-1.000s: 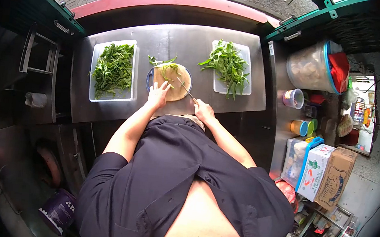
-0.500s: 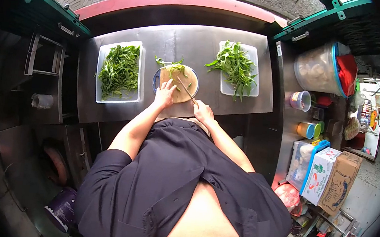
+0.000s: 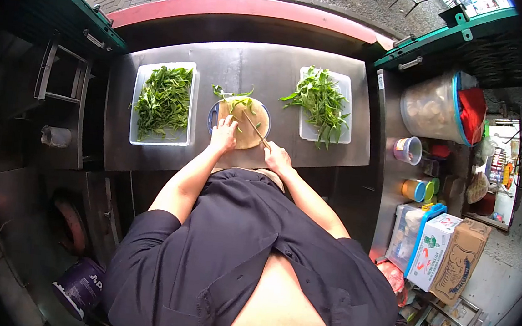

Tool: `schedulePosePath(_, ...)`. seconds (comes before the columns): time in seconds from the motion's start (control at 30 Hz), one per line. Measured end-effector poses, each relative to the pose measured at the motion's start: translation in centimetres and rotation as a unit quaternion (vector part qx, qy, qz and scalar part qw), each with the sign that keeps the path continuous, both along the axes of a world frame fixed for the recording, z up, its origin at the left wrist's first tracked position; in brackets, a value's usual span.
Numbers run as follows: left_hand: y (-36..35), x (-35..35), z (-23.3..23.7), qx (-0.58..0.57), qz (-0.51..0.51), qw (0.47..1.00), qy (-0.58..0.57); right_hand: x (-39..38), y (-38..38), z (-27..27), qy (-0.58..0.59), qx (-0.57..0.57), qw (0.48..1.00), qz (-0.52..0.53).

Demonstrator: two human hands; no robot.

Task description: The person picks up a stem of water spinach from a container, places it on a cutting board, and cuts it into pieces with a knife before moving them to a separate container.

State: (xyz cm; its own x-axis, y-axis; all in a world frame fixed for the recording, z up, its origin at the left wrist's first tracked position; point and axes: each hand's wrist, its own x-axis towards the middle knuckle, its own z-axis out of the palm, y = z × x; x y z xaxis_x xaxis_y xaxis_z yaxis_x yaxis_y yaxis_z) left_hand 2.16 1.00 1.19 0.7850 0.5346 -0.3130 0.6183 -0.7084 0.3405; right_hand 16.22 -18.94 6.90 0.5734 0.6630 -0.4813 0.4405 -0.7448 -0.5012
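Left hand [image 3: 223, 135]: pressed flat on green stems [image 3: 236, 105] atop round wooden board [image 3: 252, 134].
Right hand [image 3: 277, 159]: clamped on knife [image 3: 255, 129], blade seemingly touching board.

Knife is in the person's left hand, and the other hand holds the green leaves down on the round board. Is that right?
Not quite. The knife is in the right hand, not the left. It is the left hand that holds the green leaves down on the round board. The head view shows this.
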Motion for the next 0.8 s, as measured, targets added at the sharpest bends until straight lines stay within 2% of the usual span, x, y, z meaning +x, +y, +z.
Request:
schedulePosePath(0.17, 0.6, 0.4, -0.4, -0.003, 0.017, 1.0, 0.003, 0.3, 0.1, -1.6, -0.002, 0.031, 0.999, -0.026)
schedulePosePath(0.43, 0.4, 0.9, 0.0, -0.009, 0.032, 0.999, 0.032, 0.1, -0.2, -0.5, 0.007, 0.011, 1.0, -0.023)
schedulePosePath(0.53, 0.4, 0.5, -0.7, 0.008, 0.053, 0.999, -0.002, -0.1, -0.3, -0.6, 0.015, 0.021, 0.998, -0.049)
schedulePosePath(0.6, 0.5, 0.3, -1.2, -0.047, 0.099, 0.993, -0.036, -0.2, -0.5, -0.7, 0.019, 0.026, 0.998, -0.05)
schedulePosePath(0.7, 0.4, 0.3, -1.7, -0.045, 0.136, 0.986, -0.084, -0.5, -0.8, -1.0, 0.027, 0.022, 0.998, -0.05)
schedulePosePath(0.8, 0.6, 0.4, -2.0, -0.054, 0.155, 0.984, -0.072, -1.2, -1.0, -1.1, 0.036, 0.025, 0.998, -0.051)
